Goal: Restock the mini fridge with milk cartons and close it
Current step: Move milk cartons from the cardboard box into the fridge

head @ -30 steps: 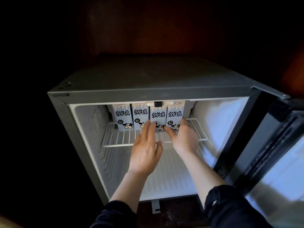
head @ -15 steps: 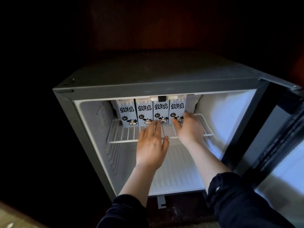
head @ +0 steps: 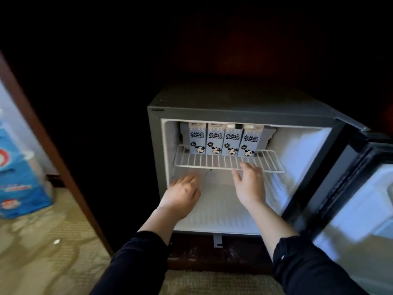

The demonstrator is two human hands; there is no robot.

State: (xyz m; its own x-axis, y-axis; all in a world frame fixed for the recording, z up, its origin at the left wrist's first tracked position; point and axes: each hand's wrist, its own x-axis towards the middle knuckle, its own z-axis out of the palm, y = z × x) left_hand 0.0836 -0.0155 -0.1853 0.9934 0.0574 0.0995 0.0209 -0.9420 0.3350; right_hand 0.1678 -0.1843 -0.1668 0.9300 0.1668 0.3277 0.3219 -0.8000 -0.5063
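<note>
Milk cartons [head: 223, 141], four pale blue with cartoon cows, stand upright on the wire shelf [head: 212, 161] of the mini fridge [head: 234, 111], frame centre. Left hand [head: 182, 194] and right hand [head: 248, 184] hover below, apart from them, fingers relaxed, empty.

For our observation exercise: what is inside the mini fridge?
Four milk cartons stand side by side on the wire shelf. Below, the left hand and right hand hide part of the floor.

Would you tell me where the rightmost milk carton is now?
Head view, right of centre: the rightmost milk carton stands upright at the back of the wire shelf, just beyond the right hand.
</note>
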